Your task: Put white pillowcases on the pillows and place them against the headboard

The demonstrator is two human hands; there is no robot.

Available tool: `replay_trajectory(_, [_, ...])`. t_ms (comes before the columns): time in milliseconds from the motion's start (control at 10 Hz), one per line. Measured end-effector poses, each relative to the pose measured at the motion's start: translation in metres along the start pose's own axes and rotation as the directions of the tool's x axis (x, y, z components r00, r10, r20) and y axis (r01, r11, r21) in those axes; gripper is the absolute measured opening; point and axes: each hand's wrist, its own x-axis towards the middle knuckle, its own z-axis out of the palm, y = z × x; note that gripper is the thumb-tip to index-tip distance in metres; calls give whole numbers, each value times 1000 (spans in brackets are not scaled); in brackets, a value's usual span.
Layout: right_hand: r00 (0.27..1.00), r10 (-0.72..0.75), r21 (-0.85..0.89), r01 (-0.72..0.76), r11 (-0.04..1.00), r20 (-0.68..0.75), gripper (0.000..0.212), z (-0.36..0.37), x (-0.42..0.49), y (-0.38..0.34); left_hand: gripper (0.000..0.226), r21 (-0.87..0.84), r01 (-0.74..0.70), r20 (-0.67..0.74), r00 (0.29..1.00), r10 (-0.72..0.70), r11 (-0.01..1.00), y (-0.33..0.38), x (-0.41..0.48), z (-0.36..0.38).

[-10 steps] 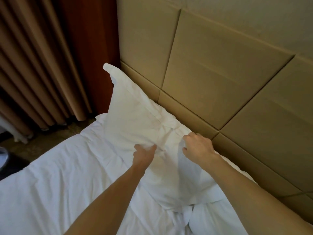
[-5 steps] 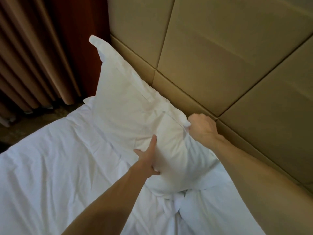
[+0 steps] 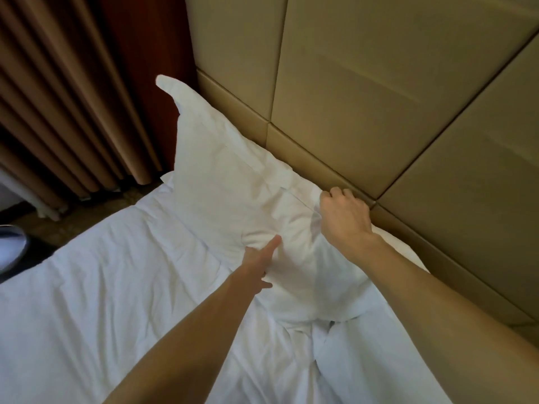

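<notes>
The cased pillow (image 3: pixel 233 193) stands tilted at the head end of the bed (image 3: pixel 102 287), near its left corner, its top edge leaning on the padded headboard (image 3: pixel 379 97), so the step in hand looks like settling it in place. The right hand (image 3: pixel 342 217) is closed in a fist on the pillowcase's upper edge next to the headboard, while the left hand (image 3: pixel 259 263) presses flat and open into the pillow's front face, grasping nothing. The next move probably calls for letting go gently so it keeps leaning there.
</notes>
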Motion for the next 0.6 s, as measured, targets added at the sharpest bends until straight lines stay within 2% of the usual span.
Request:
replay_trajectory(100, [994,-81,86,74,994,79,21,-10,1,0,63,221,-120,-73,988,139,968,13,-24,-6])
replay_trajectory(200, [972,-133,68,121,990,192,23,-20,-1,3,45,485,-238,-41,955,294,842,23,-50,-11])
replay_trajectory(300, [958,-153,25,152,988,241,28,-19,-11,-4,74,700,-217,-43,938,343,680,25,-67,-31])
replay_trajectory(400, [954,-187,6,191,982,235,31,-11,-28,-20,85,928,-83,-47,940,337,362,13,-75,-58])
replay_trajectory(500, [944,-260,34,259,965,205,32,-4,-50,-43,74,998,10,-34,909,415,59,-1,-83,-92])
replay_trajectory(600, [879,-353,43,359,932,320,35,3,-70,-76,62,998,65,-69,892,446,26,-25,-102,-129])
